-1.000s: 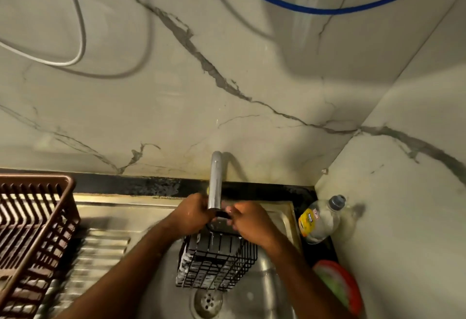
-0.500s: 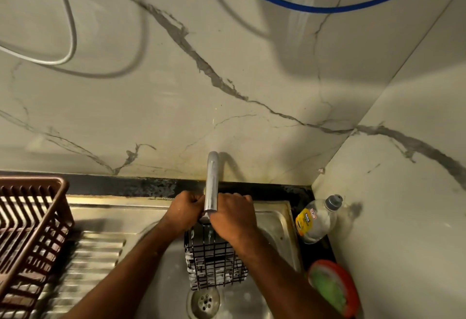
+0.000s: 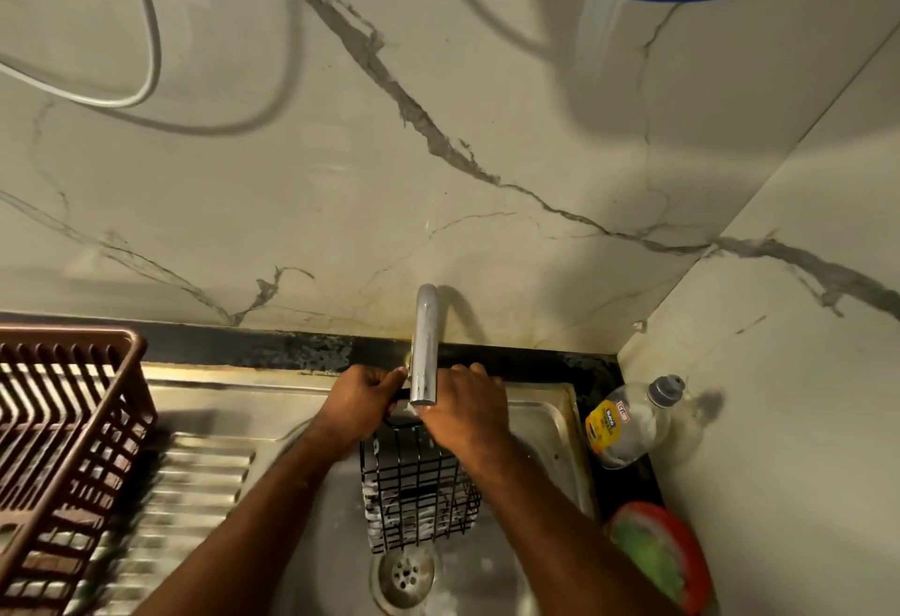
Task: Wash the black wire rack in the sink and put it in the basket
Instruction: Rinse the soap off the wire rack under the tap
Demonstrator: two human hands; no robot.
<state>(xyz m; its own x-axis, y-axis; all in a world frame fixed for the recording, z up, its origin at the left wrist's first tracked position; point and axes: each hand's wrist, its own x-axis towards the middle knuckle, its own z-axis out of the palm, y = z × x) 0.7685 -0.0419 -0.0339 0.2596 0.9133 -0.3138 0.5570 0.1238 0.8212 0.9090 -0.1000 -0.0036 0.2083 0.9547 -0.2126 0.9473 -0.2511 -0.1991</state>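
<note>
Black wire rack (image 3: 419, 489): held under the faucet (image 3: 424, 347), over the sink (image 3: 545, 425) drain.
Hands: left hand (image 3: 363, 403) and right hand (image 3: 462, 413) curled on its top edge.
Risk: soapy wire could be dropped.

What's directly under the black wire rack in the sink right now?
The black wire rack, held by the left hand and right hand, hangs over the sink drain. The rack hides the basin beneath.
</note>
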